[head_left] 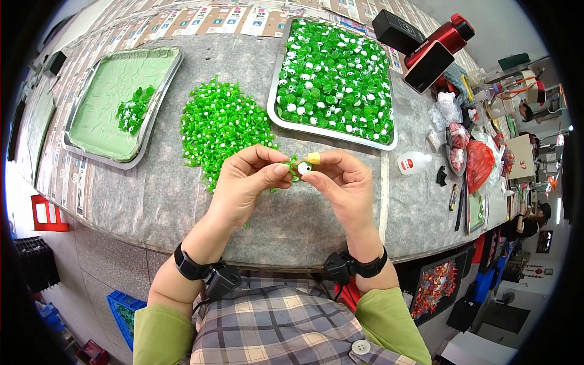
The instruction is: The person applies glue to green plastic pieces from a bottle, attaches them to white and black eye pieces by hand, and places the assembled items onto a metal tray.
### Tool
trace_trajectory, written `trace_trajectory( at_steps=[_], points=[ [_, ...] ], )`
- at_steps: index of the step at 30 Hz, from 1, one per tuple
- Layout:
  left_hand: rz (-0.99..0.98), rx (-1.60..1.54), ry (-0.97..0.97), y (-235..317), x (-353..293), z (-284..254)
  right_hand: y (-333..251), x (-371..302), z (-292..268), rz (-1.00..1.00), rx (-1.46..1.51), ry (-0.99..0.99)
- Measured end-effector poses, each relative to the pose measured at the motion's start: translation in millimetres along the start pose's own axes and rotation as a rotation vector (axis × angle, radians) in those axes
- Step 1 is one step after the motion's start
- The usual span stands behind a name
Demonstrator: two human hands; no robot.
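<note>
Over the near part of the table, my two hands meet fingertip to fingertip. Thumb and index finger of my left hand [243, 182] pinch a small translucent green piece [292, 164]. My right hand [345, 188], with yellow tape round a fingertip, pinches a green piece with a white eyeball [305, 167] that has a black dot. The two pieces are side by side; whether they are joined I cannot tell. Just beyond my left hand spreads a heap of small green and white pieces [225, 125]. A metal tray [331, 137] beyond my hands is full of larger green pieces with white eyeballs.
At the left, a green-lined tray [103, 152] holds a small cluster of green and white pieces. To the right are a white bottle [414, 162], a phone [429, 67], a red flask [447, 39], a black box [396, 31] and red plastic bags [480, 165]. A grey cover [164, 213] lies over the table.
</note>
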State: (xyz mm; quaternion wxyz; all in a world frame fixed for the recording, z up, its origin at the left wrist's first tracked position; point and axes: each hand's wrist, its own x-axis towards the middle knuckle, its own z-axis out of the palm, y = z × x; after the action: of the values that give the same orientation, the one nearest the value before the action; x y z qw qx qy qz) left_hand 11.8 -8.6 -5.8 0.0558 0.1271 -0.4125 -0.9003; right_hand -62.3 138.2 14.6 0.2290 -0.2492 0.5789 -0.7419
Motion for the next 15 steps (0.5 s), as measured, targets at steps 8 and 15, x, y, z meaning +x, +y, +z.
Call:
trace_trajectory(
  at_steps=[8,15],
  points=[
    [0.031,0.073,0.026,0.3,-1.5,2.9,1.5,0.1,1.4,0.016,-0.029,-0.005],
    [0.263,0.460,-0.019,-0.3,-2.2,4.5,-2.1,1.5,-2.8,0.190,0.093,-0.036]
  ],
)
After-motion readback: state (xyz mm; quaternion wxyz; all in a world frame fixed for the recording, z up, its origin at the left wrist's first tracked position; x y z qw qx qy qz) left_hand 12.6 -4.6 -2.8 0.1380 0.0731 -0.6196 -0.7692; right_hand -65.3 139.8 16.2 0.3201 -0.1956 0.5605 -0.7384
